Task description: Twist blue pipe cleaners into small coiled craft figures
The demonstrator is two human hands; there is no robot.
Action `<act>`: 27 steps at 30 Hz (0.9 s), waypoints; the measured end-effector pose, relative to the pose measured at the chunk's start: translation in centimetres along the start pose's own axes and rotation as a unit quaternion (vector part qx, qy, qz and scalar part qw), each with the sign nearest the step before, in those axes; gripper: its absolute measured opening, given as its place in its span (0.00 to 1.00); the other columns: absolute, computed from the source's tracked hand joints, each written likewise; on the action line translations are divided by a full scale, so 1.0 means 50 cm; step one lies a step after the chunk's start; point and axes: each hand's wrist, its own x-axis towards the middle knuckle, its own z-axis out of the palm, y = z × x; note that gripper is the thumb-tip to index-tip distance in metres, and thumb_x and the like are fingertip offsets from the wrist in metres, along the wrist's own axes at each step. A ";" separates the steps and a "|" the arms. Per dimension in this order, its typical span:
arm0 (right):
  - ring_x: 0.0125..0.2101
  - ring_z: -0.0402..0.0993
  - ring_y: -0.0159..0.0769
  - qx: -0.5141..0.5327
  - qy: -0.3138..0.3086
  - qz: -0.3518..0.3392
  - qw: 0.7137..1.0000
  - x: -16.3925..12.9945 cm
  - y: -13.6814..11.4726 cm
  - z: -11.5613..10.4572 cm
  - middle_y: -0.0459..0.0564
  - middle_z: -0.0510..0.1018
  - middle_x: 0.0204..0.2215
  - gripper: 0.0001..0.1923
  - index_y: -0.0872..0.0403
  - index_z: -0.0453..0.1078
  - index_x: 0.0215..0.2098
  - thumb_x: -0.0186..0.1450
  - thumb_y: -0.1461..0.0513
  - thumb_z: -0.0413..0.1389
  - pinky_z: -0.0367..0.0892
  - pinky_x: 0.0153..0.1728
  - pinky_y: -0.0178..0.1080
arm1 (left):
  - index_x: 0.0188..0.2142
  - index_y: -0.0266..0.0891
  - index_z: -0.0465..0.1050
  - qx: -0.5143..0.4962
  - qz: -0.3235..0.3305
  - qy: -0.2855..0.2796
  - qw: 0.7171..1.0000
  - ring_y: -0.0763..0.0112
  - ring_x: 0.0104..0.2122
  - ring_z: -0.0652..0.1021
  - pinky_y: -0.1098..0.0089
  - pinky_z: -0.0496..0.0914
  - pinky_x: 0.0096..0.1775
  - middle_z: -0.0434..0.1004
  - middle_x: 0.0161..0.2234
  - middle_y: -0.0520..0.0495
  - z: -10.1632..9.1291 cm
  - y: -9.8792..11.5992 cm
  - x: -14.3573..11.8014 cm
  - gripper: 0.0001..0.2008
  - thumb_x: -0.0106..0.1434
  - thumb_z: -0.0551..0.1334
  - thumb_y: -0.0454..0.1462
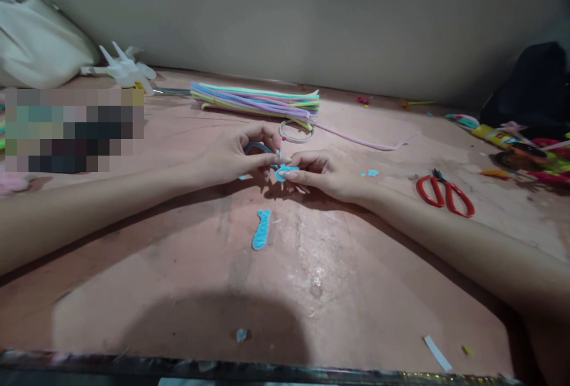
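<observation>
My fingers of both hands meet at mid-worktop, my left hand pinching a dark loop and my right hand pinched shut on a small blue piece held between the two. One finished-looking blue fuzzy shape lies at 6 o'clock below them, so I judge one part done and this one underway. The pipe-cleaner bundle waits at 12 o'clock, the red scissors at 3 o'clock.

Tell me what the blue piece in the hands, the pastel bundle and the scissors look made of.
Blue piece: likely fuzzy pipe cleaner, matte, bent into a loop.
Pastel bundle: probably the same soft stems, long and thin.
Scissors: glossy red handles, probably plastic; short dark blades, likely metal.
</observation>
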 end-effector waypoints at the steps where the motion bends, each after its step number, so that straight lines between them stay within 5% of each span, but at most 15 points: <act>1: 0.31 0.77 0.28 0.009 0.005 0.008 1.000 -0.001 0.002 0.000 0.44 0.80 0.30 0.13 0.55 0.78 0.39 0.70 0.54 0.70 0.73 0.33 0.32 | 0.41 0.43 0.71 -0.009 -0.006 -0.003 1.000 0.71 0.26 0.80 0.72 0.72 0.26 0.79 0.29 0.53 0.002 -0.010 0.001 0.12 0.67 0.70 0.46; 5: 0.23 0.71 0.22 0.023 -0.002 0.038 0.999 0.000 -0.001 0.001 0.46 0.83 0.30 0.13 0.55 0.80 0.43 0.74 0.53 0.66 0.60 0.20 0.27 | 0.44 0.44 0.73 -0.009 -0.005 0.011 1.000 0.74 0.23 0.75 0.72 0.68 0.24 0.77 0.28 0.54 0.007 -0.036 0.005 0.15 0.69 0.70 0.49; 13: 0.22 0.70 0.22 -0.001 -0.053 0.026 0.998 0.004 -0.008 -0.005 0.45 0.83 0.29 0.16 0.57 0.80 0.44 0.75 0.51 0.64 0.63 0.22 0.25 | 0.32 0.41 0.73 0.031 -0.006 0.036 0.999 0.73 0.26 0.71 0.71 0.65 0.30 0.72 0.24 0.54 0.010 -0.034 0.007 0.13 0.69 0.67 0.45; 19: 0.20 0.67 0.23 -0.052 0.037 -0.012 0.998 0.010 0.000 -0.013 0.41 0.77 0.26 0.19 0.54 0.74 0.40 0.75 0.47 0.63 0.60 0.18 0.28 | 0.38 0.41 0.71 0.147 0.065 -0.025 0.987 0.64 0.36 0.78 0.65 0.73 0.41 0.78 0.36 0.46 0.015 -0.054 -0.005 0.18 0.79 0.50 0.46; 23: 0.17 0.60 0.21 -0.122 0.126 -0.075 0.982 0.023 -0.003 -0.015 0.39 0.69 0.19 0.24 0.54 0.68 0.28 0.77 0.49 0.61 0.56 0.17 0.27 | 0.48 0.40 0.72 0.216 0.123 -0.066 0.966 0.62 0.45 0.80 0.63 0.75 0.49 0.80 0.47 0.41 0.022 -0.066 -0.012 0.16 0.80 0.47 0.41; 27: 0.15 0.58 0.21 -0.113 0.144 -0.056 0.981 0.026 -0.006 -0.007 0.39 0.68 0.19 0.23 0.54 0.66 0.28 0.80 0.53 0.58 0.54 0.15 0.27 | 0.49 0.40 0.73 0.264 0.182 -0.066 0.945 0.63 0.46 0.81 0.64 0.75 0.51 0.81 0.47 0.43 0.023 -0.066 -0.017 0.16 0.80 0.47 0.37</act>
